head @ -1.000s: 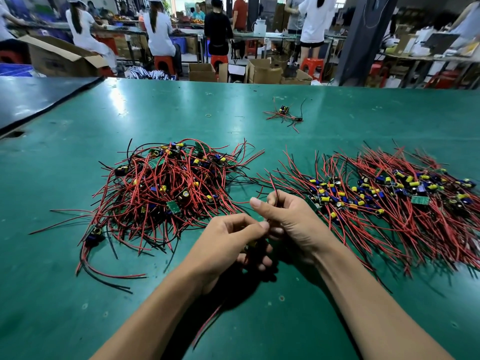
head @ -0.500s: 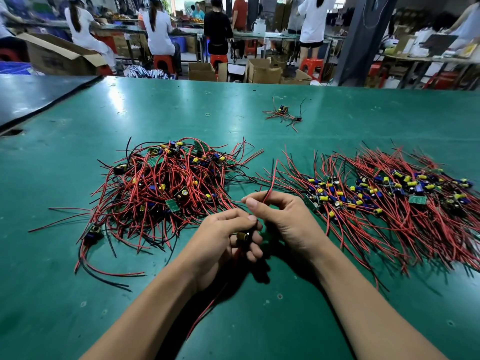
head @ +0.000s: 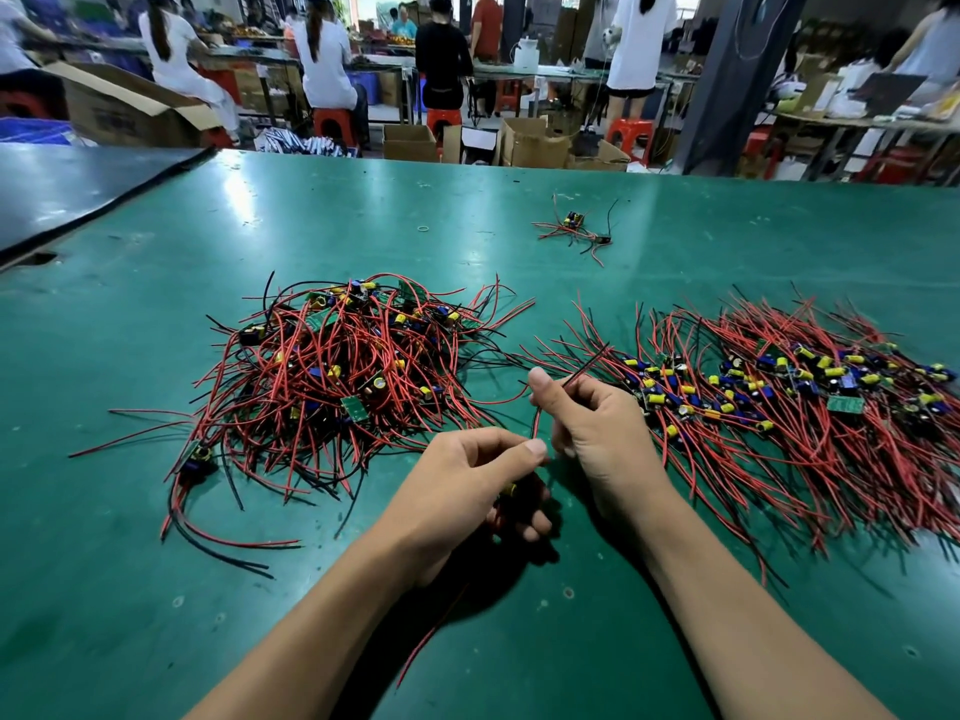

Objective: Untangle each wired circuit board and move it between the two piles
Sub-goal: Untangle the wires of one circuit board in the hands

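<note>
Roughly halfway, I judge — the combed-out pile (head: 779,402) at right rivals the tangled pile (head: 337,371) at left, and one wired circuit board (head: 511,489) is between them, left hand (head: 462,496) curled round it, right hand (head: 597,433) pinching its red wires (head: 582,368).

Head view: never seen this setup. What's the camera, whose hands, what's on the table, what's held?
No robot here: one wide-angle camera worn on a person's head looks down at their bare hands. On the green table lie a tangled pile of red-and-black wired boards on the left, a flatter pile on the right, and a stray board farther back. The left hand grips one board, mostly hidden by its fingers; the right hand pinches wires running up from it.
</note>
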The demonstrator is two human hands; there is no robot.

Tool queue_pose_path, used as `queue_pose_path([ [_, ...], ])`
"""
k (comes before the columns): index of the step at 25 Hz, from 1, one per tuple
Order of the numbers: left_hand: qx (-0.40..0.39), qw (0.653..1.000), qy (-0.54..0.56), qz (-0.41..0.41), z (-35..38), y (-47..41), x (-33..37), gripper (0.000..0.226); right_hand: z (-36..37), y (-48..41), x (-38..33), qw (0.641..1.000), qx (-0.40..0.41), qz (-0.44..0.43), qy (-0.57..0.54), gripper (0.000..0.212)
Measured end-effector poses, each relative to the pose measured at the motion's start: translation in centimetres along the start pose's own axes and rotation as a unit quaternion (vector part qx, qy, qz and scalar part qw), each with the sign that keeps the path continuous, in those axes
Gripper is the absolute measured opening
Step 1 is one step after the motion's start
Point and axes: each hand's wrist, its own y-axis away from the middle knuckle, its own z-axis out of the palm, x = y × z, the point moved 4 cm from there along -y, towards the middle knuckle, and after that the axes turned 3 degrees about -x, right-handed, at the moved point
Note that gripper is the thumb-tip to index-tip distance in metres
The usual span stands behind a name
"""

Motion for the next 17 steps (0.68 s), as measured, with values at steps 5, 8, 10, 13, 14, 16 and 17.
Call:
queue_pose_path([
  [5,0.023,0.999,0.021,0.013,0.0,-0.1,-0.1,0.021,0.7,0.4,0.3,0.978,-0.147,0.107,-0.102,0.029],
  [8,0.005,1.0,-0.003,0.006,-0.6,-0.1,-0.1,0.022,1.0,1.0,0.3,0.963,-0.233,0.113,-0.077,0.024],
  [10,-0.035,0.999,-0.011,-0.013,-0.6,0.1,-0.1,0.021,1.0,1.0,0.2,0.959,-0.256,0.11,-0.056,0.017],
  [13,-0.078,0.996,0.006,-0.045,-0.4,0.3,0.0,0.019,1.3,1.4,0.2,0.948,-0.292,0.117,-0.048,0.017],
  [14,-0.08,0.996,0.004,-0.05,-0.5,0.3,-0.1,0.021,1.3,1.4,0.2,0.95,-0.291,0.109,-0.037,0.02],
  [16,-0.065,0.997,0.002,-0.053,-0.7,0.2,0.0,0.023,1.2,1.3,0.1,0.961,-0.264,0.079,-0.008,0.027],
  [17,-0.051,0.997,0.003,-0.05,-0.8,0.1,0.0,0.023,0.9,1.0,0.0,0.969,-0.239,0.059,0.02,0.032],
])
